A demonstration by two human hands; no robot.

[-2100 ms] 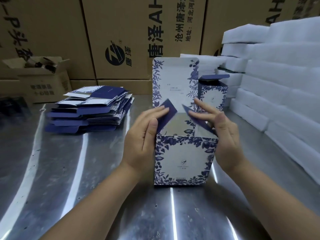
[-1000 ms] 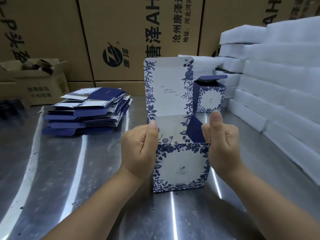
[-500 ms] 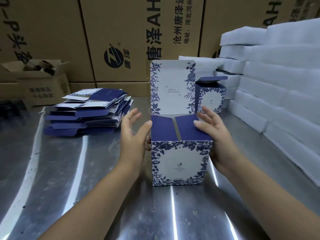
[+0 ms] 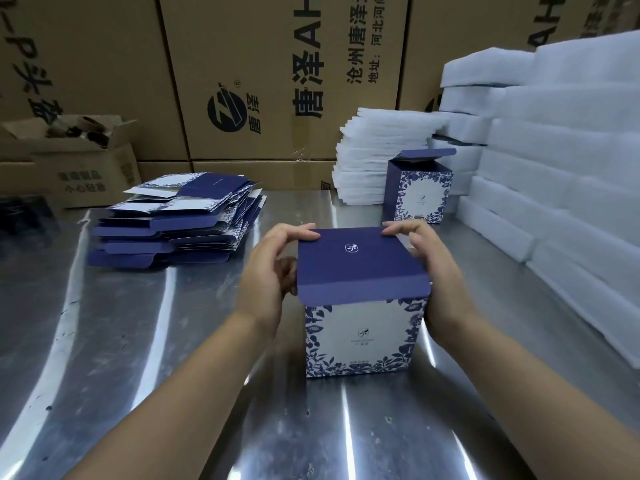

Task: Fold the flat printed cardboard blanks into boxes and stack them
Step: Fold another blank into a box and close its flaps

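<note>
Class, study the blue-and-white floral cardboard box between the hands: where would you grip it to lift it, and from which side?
Grip the blue-and-white floral cardboard box by its two flat, upright side walls, coming in from left and right below the dark blue lid. The lid's front flap looks untucked, so a grip on top could shift it.

brown carton [image 4: 277, 81] reads "唐泽", "沧州唐泽"

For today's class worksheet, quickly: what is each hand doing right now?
Left hand: closed on the blue-and-white floral cardboard box, fingers curled over its lid's far left corner.
Right hand: closed on the same box, at the lid's far right corner.
</note>
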